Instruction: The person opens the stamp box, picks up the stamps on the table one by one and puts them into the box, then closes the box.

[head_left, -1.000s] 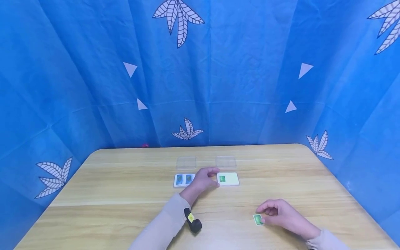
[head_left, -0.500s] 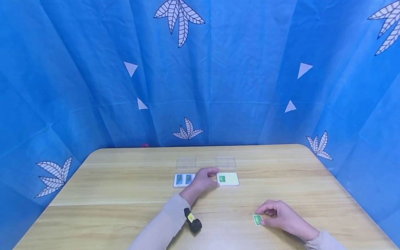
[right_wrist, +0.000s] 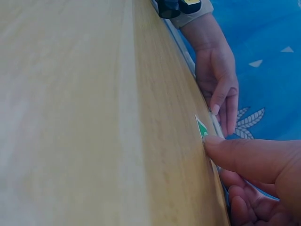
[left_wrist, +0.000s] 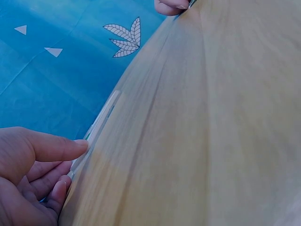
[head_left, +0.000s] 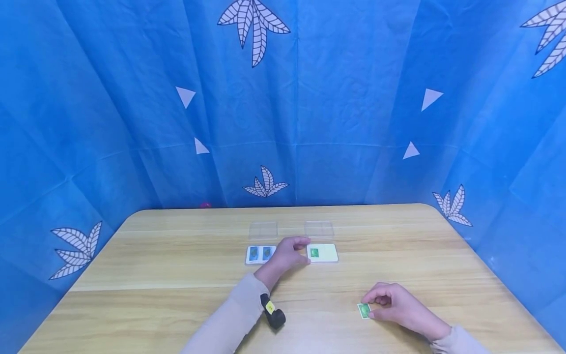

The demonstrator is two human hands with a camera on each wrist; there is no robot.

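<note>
My left hand (head_left: 286, 254) grips the left end of a thin, clear-edged case (head_left: 327, 253), thumb and fingers at its near and far edges. A small green-pictured piece lies in the case's left part; the rest of its face is pale. In the left wrist view the case (left_wrist: 104, 115) shows almost edge-on beside the thumb. To the right and nearer, my right hand (head_left: 395, 306) pinches a small white-bordered green card (head_left: 363, 310) low over the table. The right wrist view shows the thumb on that card (right_wrist: 201, 127), with the other fingers curled beneath.
Left of my left hand lies a similar case (head_left: 254, 254) with two blue pictures, its right end partly covered. Behind are two transparent lids (head_left: 264, 230), side by side. The wooden table (head_left: 155, 275) ends at a blue patterned curtain (head_left: 345, 98).
Almost nothing differs. My right fingers have shifted slightly on the green card, which stays in nearly the same spot; my left hand stays on the case.
</note>
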